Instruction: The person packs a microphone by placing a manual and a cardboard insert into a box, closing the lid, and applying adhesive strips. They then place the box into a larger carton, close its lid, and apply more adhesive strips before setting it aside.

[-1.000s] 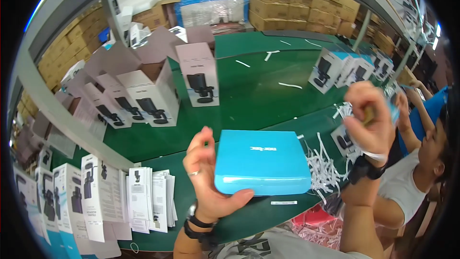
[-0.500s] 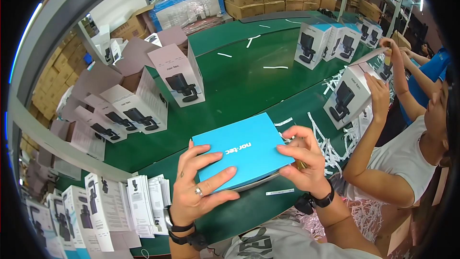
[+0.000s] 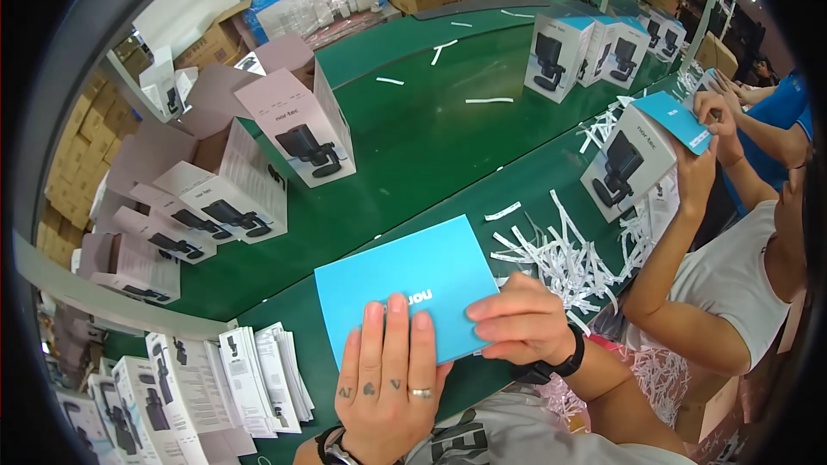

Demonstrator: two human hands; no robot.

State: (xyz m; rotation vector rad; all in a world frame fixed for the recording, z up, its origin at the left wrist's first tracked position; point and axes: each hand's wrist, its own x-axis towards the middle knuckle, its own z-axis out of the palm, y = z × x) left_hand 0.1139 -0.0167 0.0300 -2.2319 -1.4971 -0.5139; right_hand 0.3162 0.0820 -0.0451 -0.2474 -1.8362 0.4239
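A flat-topped bright blue box with white lettering lies in front of me over the green bench. My left hand rests on its near left part, fingers stretched out flat across the top and the thumb by the near edge. At the near right corner, my right hand grips the box, its fingers bent over the top; the thumb is hidden. What lies beneath the blue top cannot be seen.
Shredded white paper strips lie right of the box. Open microphone cartons stand at left, near leaflet stacks. Closed cartons stand at the far right. A co-worker's hands hold a blue-topped carton.
My left hand has gone from gripping the box's left side to lying flat on top. The box has settled lower and turned slightly. The co-worker's carton now shows a blue top flap.
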